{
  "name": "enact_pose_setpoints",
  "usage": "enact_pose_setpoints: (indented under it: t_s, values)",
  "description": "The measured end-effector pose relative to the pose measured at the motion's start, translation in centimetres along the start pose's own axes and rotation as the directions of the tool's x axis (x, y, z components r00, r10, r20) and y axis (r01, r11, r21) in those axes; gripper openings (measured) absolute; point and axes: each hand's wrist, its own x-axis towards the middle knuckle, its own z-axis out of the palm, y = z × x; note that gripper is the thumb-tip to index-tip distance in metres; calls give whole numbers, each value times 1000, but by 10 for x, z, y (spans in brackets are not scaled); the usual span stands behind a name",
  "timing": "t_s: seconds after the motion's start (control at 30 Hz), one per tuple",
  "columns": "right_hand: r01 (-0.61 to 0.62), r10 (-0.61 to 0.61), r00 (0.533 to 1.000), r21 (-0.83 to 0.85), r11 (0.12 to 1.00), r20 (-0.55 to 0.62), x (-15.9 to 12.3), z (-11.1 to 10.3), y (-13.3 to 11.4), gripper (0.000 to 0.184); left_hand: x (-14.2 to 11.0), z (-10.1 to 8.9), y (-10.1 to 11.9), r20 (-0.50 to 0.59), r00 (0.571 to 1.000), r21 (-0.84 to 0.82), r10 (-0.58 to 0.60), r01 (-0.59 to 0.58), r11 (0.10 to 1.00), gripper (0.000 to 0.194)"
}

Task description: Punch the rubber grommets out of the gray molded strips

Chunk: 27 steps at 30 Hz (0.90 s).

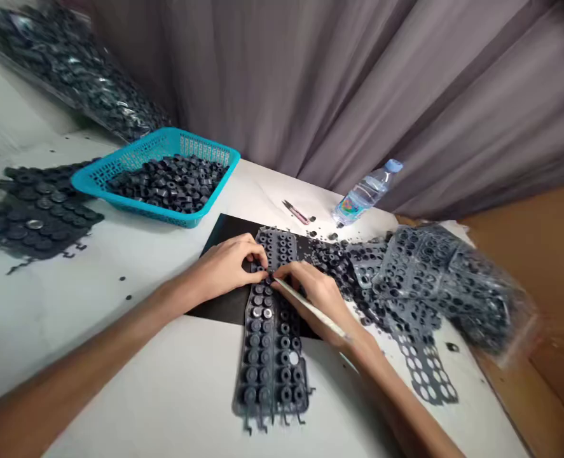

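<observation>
A long black moulded rubber sheet (262, 356) with rows of round ring-like parts lies across a black mat (229, 305) and the white table. My left hand (231, 267) is at its left edge, thumb and index finger pinched on a small black rubber part (270, 273). My right hand (317, 292) grips a slim white pen-like tool (315, 310), its tip at the left fingertips. What kind of tool it is, I cannot make out. Both hands partly hide the middle of the sheet.
A blue basket (167, 216) holds many black rubber pieces. More sheets (43, 216) lie left, beneath a full plastic bag (81, 76). Pink-handled snips (295, 212) and a water bottle (365, 194) are at the back. Loose pieces, a bagged pile (444, 273) and a punched-out sheet (427, 372) lie right.
</observation>
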Motion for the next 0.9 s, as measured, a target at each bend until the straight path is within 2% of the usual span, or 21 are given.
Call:
enact_pose_setpoints:
  t_s: [0.17, 0.23, 0.3, 0.37, 0.43, 0.53, 0.6, 0.7, 0.77, 0.83, 0.9]
  values:
    - [67, -68, 998, -163, 984, 5, 2, 10, -5, 23, 1, 3, -4, -29, 1000, 9, -11, 11, 1000, 11]
    - [61, -70, 997, -211, 976, -35, 3, 14, -5, 25, 1, 3, -5, -29, 1000, 13, -9, 9, 1000, 11]
    - [-42, 8, 985, -194, 980, -170, 3, 15, -1, 27, 2, 3, -4, -23, 1000, 13, -5, 5, 1000, 10]
    - [-202, 141, 936, -163, 966, -323, 1, 10, 7, 30, 1, 3, -4, -13, 1000, 7, 5, -5, 1000, 11]
    - [-317, 228, 890, -176, 932, -394, -2, 3, 19, 32, 0, 3, -4, -10, 1000, -1, 10, -10, 1000, 12]
    - [-326, 244, 899, -183, 927, -365, -6, -7, 31, 32, 0, 3, -3, -25, 1000, -5, 3, -3, 1000, 14]
    - [-289, 247, 916, -92, 953, -317, -7, -9, 30, 32, 0, 2, -2, -41, 999, -13, -11, 10, 1000, 15]
    - [-180, 199, 965, 121, 976, -170, -6, -7, 15, 29, 0, -4, -1, -19, 999, -94, -46, 44, 995, 19]
    - [-118, 142, 985, 210, 970, -99, -5, -4, 4, 20, 0, -10, -2, 34, 999, -193, -34, 39, 980, 20]
    - [-84, 102, 993, 238, 968, -66, -4, -2, -4, 14, -2, -15, -3, 68, 998, -247, 7, 10, 969, 17]
    - [-52, 62, 997, 222, 974, -39, -3, -1, -8, 13, -3, -18, -6, 78, 997, -232, 26, -7, 973, 14]
